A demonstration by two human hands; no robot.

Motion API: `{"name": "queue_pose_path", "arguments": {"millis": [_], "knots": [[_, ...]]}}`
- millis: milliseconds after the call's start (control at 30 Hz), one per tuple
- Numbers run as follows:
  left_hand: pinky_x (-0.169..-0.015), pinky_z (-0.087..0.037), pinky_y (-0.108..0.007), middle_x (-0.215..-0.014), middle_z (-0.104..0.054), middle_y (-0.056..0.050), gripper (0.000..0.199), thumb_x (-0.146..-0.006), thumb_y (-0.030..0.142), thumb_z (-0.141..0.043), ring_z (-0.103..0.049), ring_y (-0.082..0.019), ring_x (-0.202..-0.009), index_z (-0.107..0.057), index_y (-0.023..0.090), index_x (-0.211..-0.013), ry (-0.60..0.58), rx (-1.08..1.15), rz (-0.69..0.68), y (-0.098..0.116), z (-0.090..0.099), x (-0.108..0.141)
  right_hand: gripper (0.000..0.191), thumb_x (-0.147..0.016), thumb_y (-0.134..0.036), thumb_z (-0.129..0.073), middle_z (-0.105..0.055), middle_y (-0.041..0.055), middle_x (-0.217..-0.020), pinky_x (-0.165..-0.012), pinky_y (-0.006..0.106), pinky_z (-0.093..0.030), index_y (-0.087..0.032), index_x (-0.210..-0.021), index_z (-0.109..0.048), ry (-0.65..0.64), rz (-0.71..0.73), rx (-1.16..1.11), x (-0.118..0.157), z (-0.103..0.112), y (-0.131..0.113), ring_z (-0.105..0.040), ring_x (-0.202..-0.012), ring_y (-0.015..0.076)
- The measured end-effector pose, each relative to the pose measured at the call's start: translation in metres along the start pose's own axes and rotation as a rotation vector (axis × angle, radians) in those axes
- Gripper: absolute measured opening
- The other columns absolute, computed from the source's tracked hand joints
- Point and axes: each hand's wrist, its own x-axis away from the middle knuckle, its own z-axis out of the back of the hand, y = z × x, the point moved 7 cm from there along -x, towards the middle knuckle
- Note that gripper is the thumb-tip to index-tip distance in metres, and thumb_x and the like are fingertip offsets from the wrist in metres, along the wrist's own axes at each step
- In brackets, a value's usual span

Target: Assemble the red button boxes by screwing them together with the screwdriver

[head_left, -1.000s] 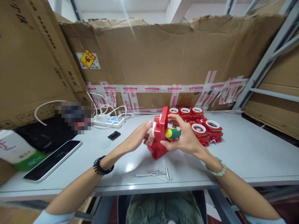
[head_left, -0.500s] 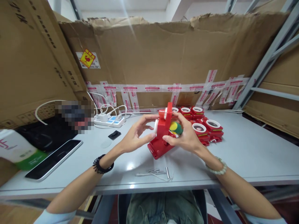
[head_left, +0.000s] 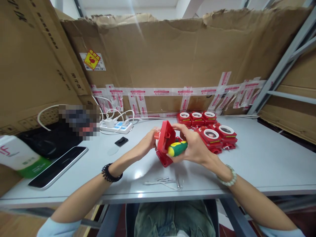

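In the head view a red box-shaped cover [head_left: 162, 141] is tilted so its hollow inside shows. My left hand [head_left: 147, 142] is closed around its left side, and the fingertips are partly hidden behind it. My right hand [head_left: 195, 144] holds a screwdriver [head_left: 178, 148] by its green and yellow handle, the fingers close to the cover's right edge. The screwdriver's shaft is not visible. Under the cover a red base [head_left: 164, 160] rests on the table. Several metal screws [head_left: 166, 179] and a white cord [head_left: 160, 184] lie near the front edge.
Several red units with white rings [head_left: 211, 134] stand at the back right. On the left are a phone [head_left: 58, 167], a white and green pack [head_left: 22, 158], a small black piece [head_left: 121, 141], a clear disc [head_left: 113, 150] and a power strip [head_left: 118, 127]. Cardboard [head_left: 153, 59] walls the back.
The red cover has turned and tipped, bringing its open inside into view. My left hand has shifted round its side. The screwdriver handle has swung to point left, and the right hand has lowered slightly.
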Motion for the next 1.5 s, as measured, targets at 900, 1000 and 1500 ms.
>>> {"name": "queue_pose_path", "arguments": {"millis": [900, 1000, 1500], "knots": [[-0.093, -0.049, -0.036, -0.146, -0.045, -0.009, 0.053, -0.089, 0.028, -0.063, -0.052, -0.025, -0.122, -0.045, 0.03, -0.139, -0.208, -0.264, -0.361, 0.038, -0.008, 0.01, 0.065, -0.064, -0.035, -0.08, -0.071, 0.0061, -0.106, -0.078, 0.036, -0.056, -0.025, -0.121, -0.048, 0.132, -0.315, -0.294, 0.005, 0.008, 0.03, -0.07, -0.089, 0.0226], [-0.096, -0.048, -0.036, -0.139, -0.052, -0.009, 0.047, -0.092, 0.032, -0.059, -0.052, -0.024, -0.122, -0.048, 0.028, -0.137, -0.216, -0.219, -0.343, 0.039, -0.011, 0.011, 0.067, -0.063, -0.034, -0.08, -0.072, 0.0062, -0.105, -0.076, 0.036, -0.056, -0.025, -0.121, -0.047, 0.126, -0.295, -0.282, 0.004, 0.008, 0.029, -0.07, -0.087, 0.0229], [-0.084, -0.045, -0.035, -0.103, -0.064, -0.009, 0.042, -0.09, 0.048, -0.047, -0.057, -0.022, -0.089, -0.059, 0.017, -0.116, 0.288, -0.919, -0.294, 0.046, 0.056, 0.023, 0.08, -0.055, -0.03, -0.082, -0.067, 0.006, -0.11, -0.068, 0.03, -0.051, -0.024, -0.125, -0.043, 0.173, -0.081, 0.009, 0.003, 0.021, 0.015, -0.065, -0.092, 0.0229]]}}
